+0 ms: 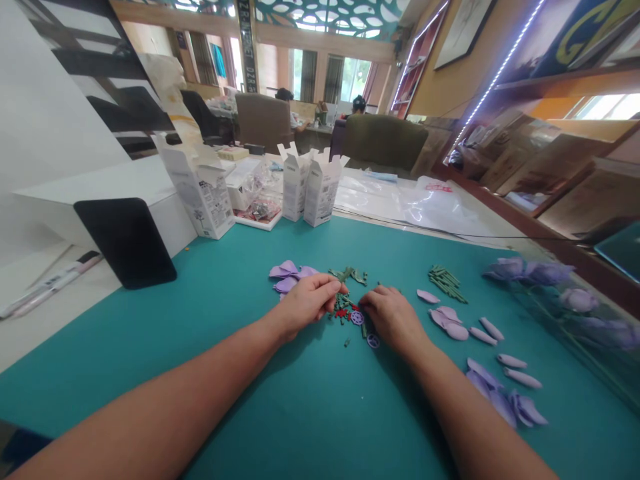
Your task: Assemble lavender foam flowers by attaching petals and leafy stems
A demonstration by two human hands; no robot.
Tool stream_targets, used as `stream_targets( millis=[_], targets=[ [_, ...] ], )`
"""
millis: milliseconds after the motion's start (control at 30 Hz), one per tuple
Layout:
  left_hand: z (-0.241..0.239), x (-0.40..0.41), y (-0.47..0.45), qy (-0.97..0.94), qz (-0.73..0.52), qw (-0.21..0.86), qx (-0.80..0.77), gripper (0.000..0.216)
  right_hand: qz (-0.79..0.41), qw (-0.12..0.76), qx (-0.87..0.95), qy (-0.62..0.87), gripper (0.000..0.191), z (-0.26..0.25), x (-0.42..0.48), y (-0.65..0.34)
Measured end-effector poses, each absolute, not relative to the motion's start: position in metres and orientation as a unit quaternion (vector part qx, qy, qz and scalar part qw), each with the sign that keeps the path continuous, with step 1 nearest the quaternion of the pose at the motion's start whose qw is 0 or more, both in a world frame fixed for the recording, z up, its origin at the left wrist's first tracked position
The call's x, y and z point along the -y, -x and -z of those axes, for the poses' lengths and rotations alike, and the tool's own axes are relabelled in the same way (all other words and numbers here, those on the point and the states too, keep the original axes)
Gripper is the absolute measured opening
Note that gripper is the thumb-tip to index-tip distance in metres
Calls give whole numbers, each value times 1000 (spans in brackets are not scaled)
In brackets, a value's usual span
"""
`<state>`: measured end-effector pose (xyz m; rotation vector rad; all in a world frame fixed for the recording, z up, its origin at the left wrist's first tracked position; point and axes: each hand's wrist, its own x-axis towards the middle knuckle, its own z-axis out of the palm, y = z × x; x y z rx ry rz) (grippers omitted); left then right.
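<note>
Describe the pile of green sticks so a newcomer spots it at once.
Start with the teal mat, and find the person's right hand near its middle. To the right of that hand and slightly farther away lies the pile of green sticks. Its slim, straight green pieces set it apart from the pale purple petal-shaped pieces nearby.

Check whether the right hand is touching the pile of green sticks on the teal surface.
Apart. The head view shows a strip of teal surface between the right hand and the pile of green sticks.
</note>
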<state>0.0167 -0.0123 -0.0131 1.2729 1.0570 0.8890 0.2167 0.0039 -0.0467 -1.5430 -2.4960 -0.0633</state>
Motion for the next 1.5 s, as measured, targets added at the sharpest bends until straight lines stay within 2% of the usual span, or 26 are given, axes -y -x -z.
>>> stream_targets(
  millis=[433,633,767,933,1067,1233,1500],
  targets=[
    [14,14,-20,-570,-360,580,-458,22,43,74,831,550,14,39,-2,-214],
    [11,18,-18,-593,-342,573,-450,37,-10,163,795,584,13,38,0,-212],
    [12,19,-18,-613,-331,568,-438,35,-96,268,776,563,24,35,0,-213],
    [8,21,-21,-631,-305,557,-446,21,-232,371,722,537,20,29,5,-214],
    [2,24,-20,-666,-298,521,-442,20,-371,443,643,502,21,21,11,-211],
    [1,26,-20,-682,-306,510,-426,24,-455,486,579,470,24,13,17,-205],
    [3,26,-20,-688,-297,512,-421,23,-460,477,585,468,20,11,20,-199]
  ],
)
